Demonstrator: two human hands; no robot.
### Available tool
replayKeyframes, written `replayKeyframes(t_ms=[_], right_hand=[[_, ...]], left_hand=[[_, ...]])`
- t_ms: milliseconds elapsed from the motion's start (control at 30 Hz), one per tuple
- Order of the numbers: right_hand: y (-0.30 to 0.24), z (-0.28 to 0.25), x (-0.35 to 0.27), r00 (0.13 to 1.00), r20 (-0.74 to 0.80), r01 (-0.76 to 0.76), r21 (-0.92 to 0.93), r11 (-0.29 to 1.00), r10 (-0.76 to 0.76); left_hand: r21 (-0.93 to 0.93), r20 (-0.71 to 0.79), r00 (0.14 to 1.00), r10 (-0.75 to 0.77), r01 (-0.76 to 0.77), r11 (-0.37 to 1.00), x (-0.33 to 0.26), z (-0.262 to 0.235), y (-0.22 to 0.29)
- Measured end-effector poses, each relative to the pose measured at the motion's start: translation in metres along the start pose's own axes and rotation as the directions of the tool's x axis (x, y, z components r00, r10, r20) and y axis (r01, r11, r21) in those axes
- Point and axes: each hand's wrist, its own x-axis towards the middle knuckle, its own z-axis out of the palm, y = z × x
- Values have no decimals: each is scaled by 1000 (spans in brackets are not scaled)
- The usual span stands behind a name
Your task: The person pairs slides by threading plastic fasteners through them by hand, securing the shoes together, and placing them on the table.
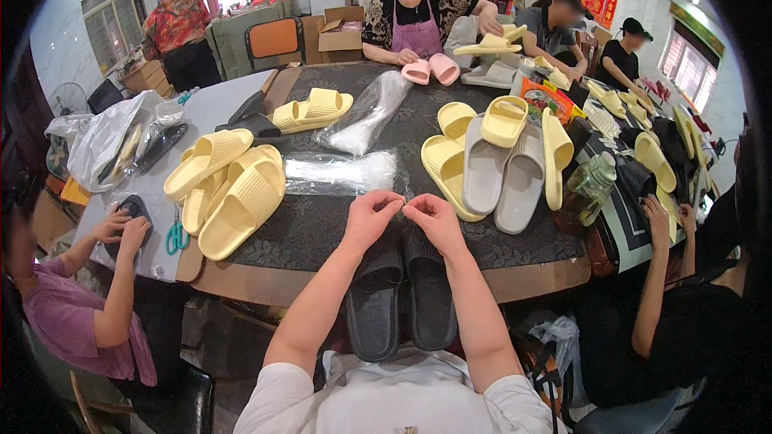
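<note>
My left hand point(371, 219) and my right hand point(435, 223) meet fingertip to fingertip above the table's near edge, both closed in a pinch. Whatever is between the fingers is too small to make out. Just below them, a pair of black slippers point(375, 309) lies side by side, toes toward the table and heels toward me; my hands partly cover the toe ends. Beyond my hands, clear plastic bags point(342, 174) lie in a stack. Yellow slippers point(243, 202) are heaped to the left, and grey slippers point(519, 185) lie among yellow ones to the right.
A glass jar point(589, 186) stands right of the grey slippers. Teal scissors point(176, 237) lie at the left table edge. Another person's hands point(125, 229) handle a dark slipper at left; a co-worker point(416, 20) across the table has pink slippers point(431, 70). More people work at right.
</note>
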Motion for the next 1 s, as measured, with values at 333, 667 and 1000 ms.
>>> replayKeyframes(t_ms=[333,667,1000], right_hand=[[0,-1,0,1000,-7,11,-24,1000,-11],[0,2,-1,996,-78,38,-32,999,-40],[4,2,0,990,-77,104,-181,978,-120]], left_hand=[[197,-52,994,94,-82,977,-4,1,9],[277,-64,987,147,-124,953,-4,0,5],[517,37,915,401,-361,776,-4,2,7]])
